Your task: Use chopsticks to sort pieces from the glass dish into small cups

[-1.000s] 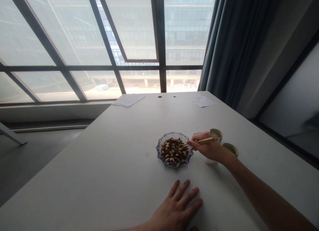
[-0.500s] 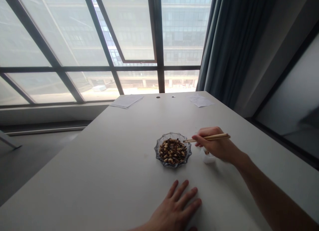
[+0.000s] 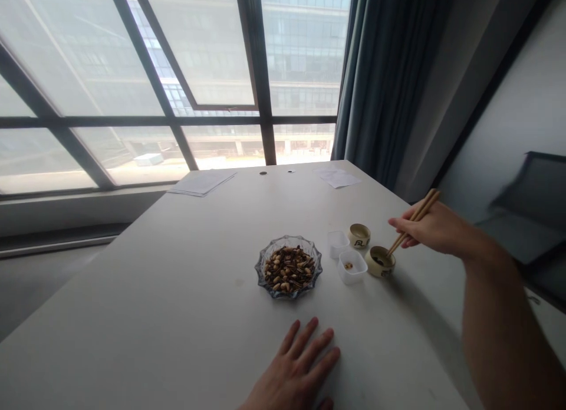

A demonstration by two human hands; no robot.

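Observation:
A pair of wooden chopsticks [image 3: 413, 221] is gripped in my right hand [image 3: 435, 224], their tips inside the nearer beige ceramic cup [image 3: 380, 270]. Some dark bits lie in that cup; whether the tips pinch anything I cannot tell. Behind it stands a second beige cup [image 3: 359, 235] with a dark character on its side. Left of the cups are two clear plastic containers, the nearer one [image 3: 352, 275] holding a few small nuts, the other [image 3: 338, 242] behind it. A scalloped glass bowl [image 3: 260, 275] is full of mixed seeds and nuts [image 3: 289, 269]. Below it, my left hand [image 3: 296, 366] rests flat, fingers spread.
The white table [image 3: 177, 292] stretches toward the windows. Sheets of paper [image 3: 203, 183] lie at its far left, more paper [image 3: 338, 178] at the far right. A dark curtain [image 3: 380, 91] hangs behind, and a chair [image 3: 535, 203] stands at the right.
My right hand has moved right with the chopsticks, from the glass bowl to the nearer beige cup. The view has turned slightly right, uncovering the cups and containers. My left hand stays flat.

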